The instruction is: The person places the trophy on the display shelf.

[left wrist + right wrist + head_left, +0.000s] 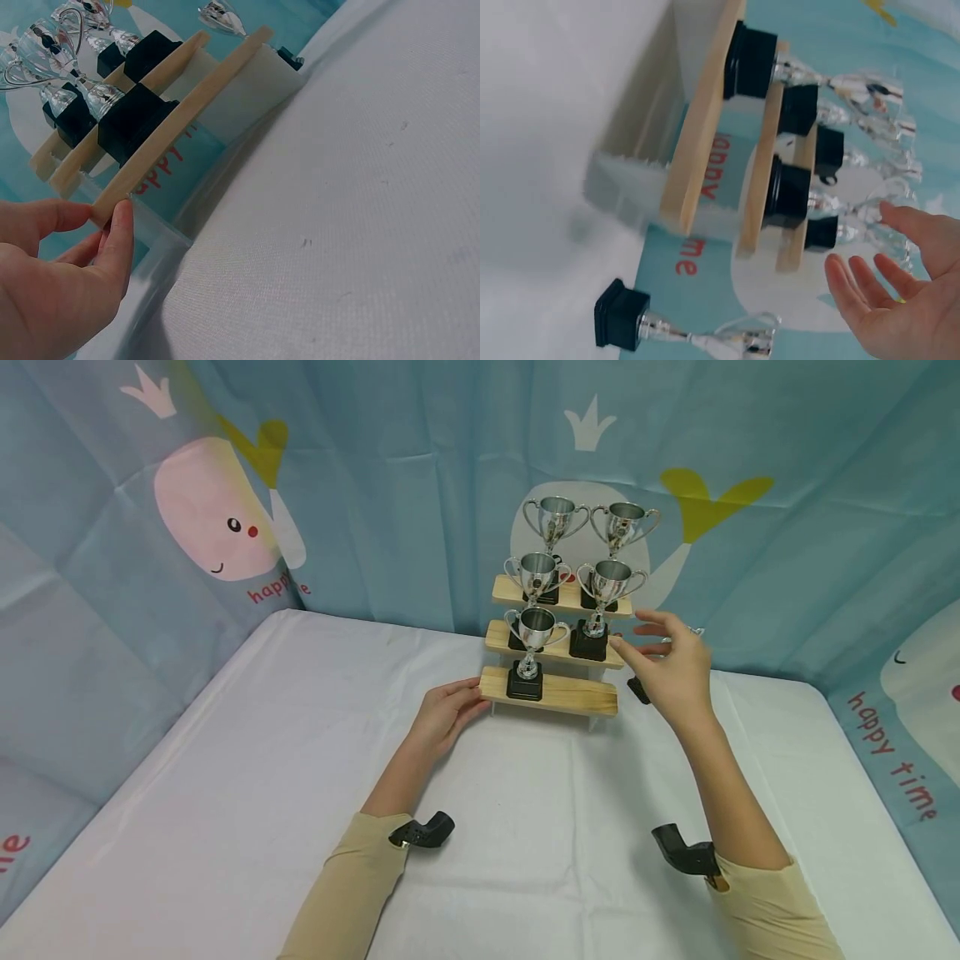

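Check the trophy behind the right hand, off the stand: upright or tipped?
Tipped. In the right wrist view the loose trophy lies on its side on the table, base and cup level.

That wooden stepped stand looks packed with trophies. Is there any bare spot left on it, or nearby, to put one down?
The bottom step is bare to the right of its single trophy. The middle and top steps each carry two cups, so they're crowded. The white table lies bare in front, between the left hand and right hand.
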A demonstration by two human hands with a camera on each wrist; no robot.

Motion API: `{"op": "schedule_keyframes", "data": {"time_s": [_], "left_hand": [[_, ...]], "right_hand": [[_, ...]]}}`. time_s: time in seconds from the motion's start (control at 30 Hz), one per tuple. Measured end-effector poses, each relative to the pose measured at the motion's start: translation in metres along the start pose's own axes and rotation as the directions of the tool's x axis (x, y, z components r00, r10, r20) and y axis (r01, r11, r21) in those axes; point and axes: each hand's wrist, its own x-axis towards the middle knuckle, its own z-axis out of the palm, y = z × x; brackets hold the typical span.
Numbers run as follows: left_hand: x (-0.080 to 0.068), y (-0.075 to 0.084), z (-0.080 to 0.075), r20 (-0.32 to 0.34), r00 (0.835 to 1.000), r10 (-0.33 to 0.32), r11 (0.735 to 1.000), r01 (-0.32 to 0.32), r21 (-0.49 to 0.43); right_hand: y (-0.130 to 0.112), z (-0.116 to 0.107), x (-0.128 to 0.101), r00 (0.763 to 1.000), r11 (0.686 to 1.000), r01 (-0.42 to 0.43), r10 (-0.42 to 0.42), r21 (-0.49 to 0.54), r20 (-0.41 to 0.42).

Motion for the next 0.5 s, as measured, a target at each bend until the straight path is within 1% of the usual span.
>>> {"op": "schedule_keyframes", "data": {"time_s": [0.5], "left_hand": [[0.002, -0.001, -0.001, -0.002, 1.000, -0.012, 1.000, 0.012, -0.015]], "right_hand": [[0.031, -0.025, 0.010, 0.998, 0.997, -0.054, 0.054, -0.047, -0.017]]}}
